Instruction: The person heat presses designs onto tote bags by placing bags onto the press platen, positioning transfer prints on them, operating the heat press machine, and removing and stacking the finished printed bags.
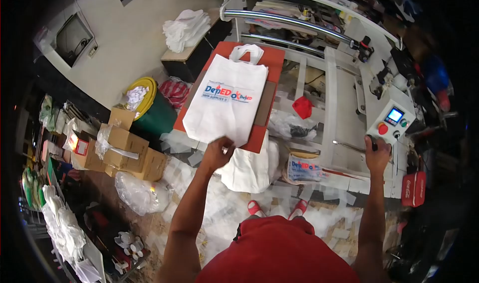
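A white tote bag [229,83] with "DepED" print in blue and red lies flat on an orange-red press platen [272,66], its loop handles toward the far end. My left hand [218,153] is at the bag's near edge, fingers curled in a pinch on the fabric. Far to the right, my right hand [378,158] is closed round a black-knobbed handle [373,142] at the front of the heat press [344,83]. Just beyond it sits the control box [394,118] with a lit screen and a red button.
More white bags [254,168] hang or lie below the platen, and printed bags [304,168] sit under the press. A stack of white bags [187,28] rests on a cabinet. To the left stand a green bin [154,113] and cardboard boxes [127,148]. Scraps litter the floor.
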A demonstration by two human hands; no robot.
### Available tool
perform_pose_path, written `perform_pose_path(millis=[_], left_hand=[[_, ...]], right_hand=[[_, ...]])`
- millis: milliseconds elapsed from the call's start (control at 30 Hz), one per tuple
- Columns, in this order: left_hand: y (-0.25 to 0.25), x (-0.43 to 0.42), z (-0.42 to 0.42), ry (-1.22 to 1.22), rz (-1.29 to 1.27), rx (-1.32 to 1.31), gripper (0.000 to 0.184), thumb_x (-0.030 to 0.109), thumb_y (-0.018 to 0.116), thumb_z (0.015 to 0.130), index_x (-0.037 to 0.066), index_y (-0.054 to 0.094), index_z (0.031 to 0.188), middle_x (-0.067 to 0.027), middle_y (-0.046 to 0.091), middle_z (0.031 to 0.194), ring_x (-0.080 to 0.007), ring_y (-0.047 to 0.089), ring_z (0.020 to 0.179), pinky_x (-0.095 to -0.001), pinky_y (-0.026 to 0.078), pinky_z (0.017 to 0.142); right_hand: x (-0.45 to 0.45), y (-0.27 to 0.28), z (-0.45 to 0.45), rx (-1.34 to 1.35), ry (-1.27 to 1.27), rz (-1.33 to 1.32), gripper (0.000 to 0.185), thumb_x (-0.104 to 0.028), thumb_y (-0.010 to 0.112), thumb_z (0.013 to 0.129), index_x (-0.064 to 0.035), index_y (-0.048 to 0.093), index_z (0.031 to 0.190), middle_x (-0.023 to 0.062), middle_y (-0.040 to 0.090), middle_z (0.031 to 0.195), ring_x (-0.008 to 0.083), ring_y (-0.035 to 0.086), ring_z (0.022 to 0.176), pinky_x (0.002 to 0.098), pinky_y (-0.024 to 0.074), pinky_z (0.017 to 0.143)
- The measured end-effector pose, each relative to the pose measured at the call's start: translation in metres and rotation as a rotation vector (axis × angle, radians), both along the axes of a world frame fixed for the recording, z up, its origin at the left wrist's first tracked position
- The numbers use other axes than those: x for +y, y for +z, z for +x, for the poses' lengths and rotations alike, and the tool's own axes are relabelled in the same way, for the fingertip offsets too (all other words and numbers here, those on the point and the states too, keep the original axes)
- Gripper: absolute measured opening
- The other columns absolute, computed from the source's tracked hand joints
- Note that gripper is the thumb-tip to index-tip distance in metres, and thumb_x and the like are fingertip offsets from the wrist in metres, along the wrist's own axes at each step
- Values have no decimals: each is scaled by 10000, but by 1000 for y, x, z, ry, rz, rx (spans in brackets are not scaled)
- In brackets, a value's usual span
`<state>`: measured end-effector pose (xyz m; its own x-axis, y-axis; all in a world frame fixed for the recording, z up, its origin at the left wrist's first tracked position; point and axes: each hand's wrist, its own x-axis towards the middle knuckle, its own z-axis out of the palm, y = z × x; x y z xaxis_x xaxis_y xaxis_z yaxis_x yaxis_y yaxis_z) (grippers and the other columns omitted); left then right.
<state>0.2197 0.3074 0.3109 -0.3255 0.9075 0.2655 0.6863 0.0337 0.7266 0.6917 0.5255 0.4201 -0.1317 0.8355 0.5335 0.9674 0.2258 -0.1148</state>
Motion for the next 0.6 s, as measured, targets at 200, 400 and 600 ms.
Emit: perform_pose_path(millis=[200, 400, 600], left_hand=[[-6, 127, -40, 3, 13, 138, 239, 171, 741, 767, 30, 639, 932, -152, 654, 900, -326, 644, 877, -404, 525, 773], [-17, 181, -48, 35, -268, 314, 369, 352, 748, 758, 62, 668, 971, -174, 634, 1032, -350, 617, 973, -436, 509, 833], [-26, 198, -52, 66, -251, 502, 277, 323, 702, 782, 60, 699, 869, -168, 665, 928, -343, 664, 856, -436, 534, 782]], right_hand=[[13, -4, 20, -33, 70, 56, 406, -381, 677, 859, -26, 551, 709, 137, 581, 754, 365, 529, 771, 487, 413, 669], [32, -14, 41, 9, 102, 15, 398, -389, 669, 859, -28, 563, 729, 108, 583, 778, 338, 499, 782, 470, 376, 702], [37, -12, 48, 76, 156, 5, 305, -275, 696, 857, 6, 591, 802, 151, 580, 789, 351, 485, 767, 455, 392, 662]])
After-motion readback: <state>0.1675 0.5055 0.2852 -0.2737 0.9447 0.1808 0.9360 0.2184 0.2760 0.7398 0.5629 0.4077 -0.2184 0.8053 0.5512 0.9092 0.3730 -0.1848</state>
